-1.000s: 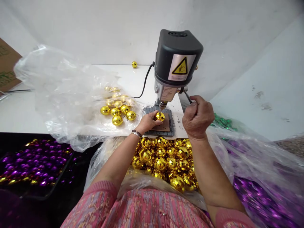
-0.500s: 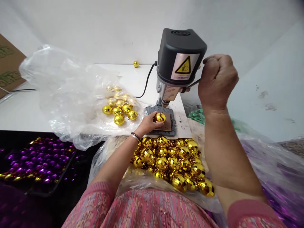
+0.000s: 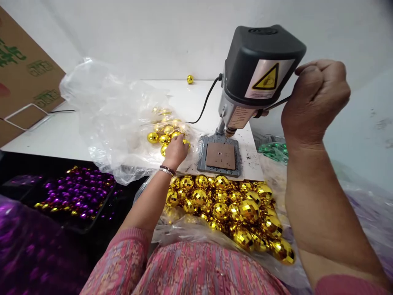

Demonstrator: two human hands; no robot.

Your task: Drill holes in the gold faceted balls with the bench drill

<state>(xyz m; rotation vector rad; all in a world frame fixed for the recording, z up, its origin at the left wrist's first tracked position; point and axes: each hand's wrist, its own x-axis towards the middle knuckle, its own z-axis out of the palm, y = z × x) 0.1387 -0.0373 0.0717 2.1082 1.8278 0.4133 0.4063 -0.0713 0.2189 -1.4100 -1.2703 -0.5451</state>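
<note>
On the white table (image 3: 181, 96), just left of the drill (image 3: 265, 45), a cluster of gold balls (image 3: 152, 137) lies on and partly under clear plastic (image 3: 107, 119), with the left hand (image 3: 177, 151) over it. Its fingers are curled down and close together at the balls; whether they pinch one I cannot tell, since the hand hides what is beneath. The right hand (image 3: 317, 98) makes a fist round the lever (image 3: 279, 103) at the drill's right side. More balls (image 3: 221, 209) fill an open bag (image 3: 184, 235) in the foreground, and one lone ball (image 3: 190, 79) sits at the table's back edge.

The gold balls look light, probably hollow plastic, with a stiff, thin shell that might dent or crack under a hard squeeze. Their glossy facets should be slippery and their round shape apt to roll, so thumb and fingertips on opposite sides of the widest part seem the surest hold.

A sticker (image 3: 267, 84) on the drill shows a yellow warning triangle with a hand-like drawing; the lines beneath are too small to read. So are those on the pale label (image 3: 241, 117) lower down. Green lettering on the cardboard box (image 3: 27, 82) at far left is too unclear to spell out
</note>
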